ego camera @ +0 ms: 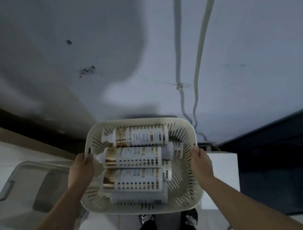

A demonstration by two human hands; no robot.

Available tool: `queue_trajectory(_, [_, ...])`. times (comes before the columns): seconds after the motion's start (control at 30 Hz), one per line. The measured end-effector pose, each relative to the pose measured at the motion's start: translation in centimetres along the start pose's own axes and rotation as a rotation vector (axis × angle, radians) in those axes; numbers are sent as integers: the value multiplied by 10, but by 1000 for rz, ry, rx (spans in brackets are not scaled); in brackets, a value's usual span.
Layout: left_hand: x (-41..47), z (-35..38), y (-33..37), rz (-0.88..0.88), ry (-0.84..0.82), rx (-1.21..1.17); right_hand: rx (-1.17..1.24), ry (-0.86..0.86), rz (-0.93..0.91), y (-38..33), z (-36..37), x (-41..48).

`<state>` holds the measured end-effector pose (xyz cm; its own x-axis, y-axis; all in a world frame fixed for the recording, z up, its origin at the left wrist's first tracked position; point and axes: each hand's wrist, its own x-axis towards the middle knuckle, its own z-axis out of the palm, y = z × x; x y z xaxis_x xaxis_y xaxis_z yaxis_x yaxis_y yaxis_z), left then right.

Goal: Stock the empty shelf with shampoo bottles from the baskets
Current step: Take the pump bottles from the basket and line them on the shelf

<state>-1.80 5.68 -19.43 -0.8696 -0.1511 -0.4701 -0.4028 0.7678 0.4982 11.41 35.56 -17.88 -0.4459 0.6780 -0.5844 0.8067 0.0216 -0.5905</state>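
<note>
The left hand (pixel 81 168) and right hand (pixel 200 160) hold the basket (pixel 194 196) up by its opposite rims, fingers curled tight round them, with the shampoo bottles (pixel 133 157) all lying inside (no shelf in sight), so stocking seems not yet begun.

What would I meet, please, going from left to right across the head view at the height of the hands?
Grey lidded bin → left hand → cream slotted basket holding shampoo bottles → right hand → white block → dark blue surface.
</note>
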Motion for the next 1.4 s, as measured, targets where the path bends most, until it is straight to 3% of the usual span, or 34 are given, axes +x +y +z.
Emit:
queue_trajectory(0.13, [2,1,2,-161,1,-266,126,25,83,0,-1,3])
queue_trajectory(0.47, [-38,8,30,-189,-30,-255,182,71,175,23,-50,-12])
queue_trajectory(0.73, [-131,24,62,-99,-166,-351,375,113,290,95,-135,-56])
queue_trajectory(1.13, [-332,77,72,-39,-259,-517,446,217,208,202,-307,-135])
queue_trajectory(1.4, [-390,108,95,143,-473,-455,653,330,287,275,-365,-209])
